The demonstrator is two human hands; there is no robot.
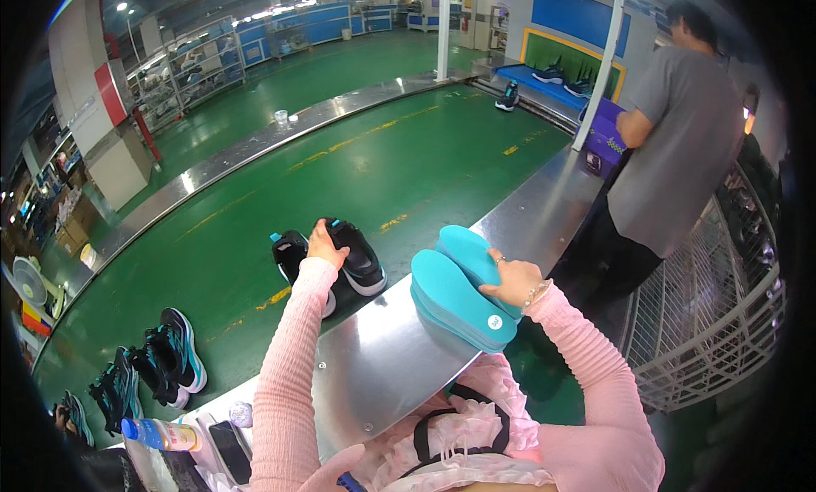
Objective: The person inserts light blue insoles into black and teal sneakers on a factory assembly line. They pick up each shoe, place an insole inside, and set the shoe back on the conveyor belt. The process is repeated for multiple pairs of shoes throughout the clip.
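My left hand (326, 246) grips the heel collar of a black sneaker (362, 262) with a white sole, its thumb lying along the near side. Its mate, another black sneaker (291, 253) with a blue heel tab, stands close on the left, partly behind my wrist. Two stacks of teal insoles lie side by side on the metal ledge. The nearer insole stack (456, 294) has a round white size sticker at its heel end. My right hand (513, 281) holds the edge of the farther insole stack (468, 249), thumb and a ringed finger on top; its other fingers are hidden.
More black-and-teal sneakers (169, 358) stand at left on the green conveyor belt (357, 167). Near my left arm are a bottle (159, 433), a phone (231, 452) and a wrapped ball (240, 414). A co-worker (676, 135) stands at right by a purple box (605, 135) and a wire cage (707, 326).
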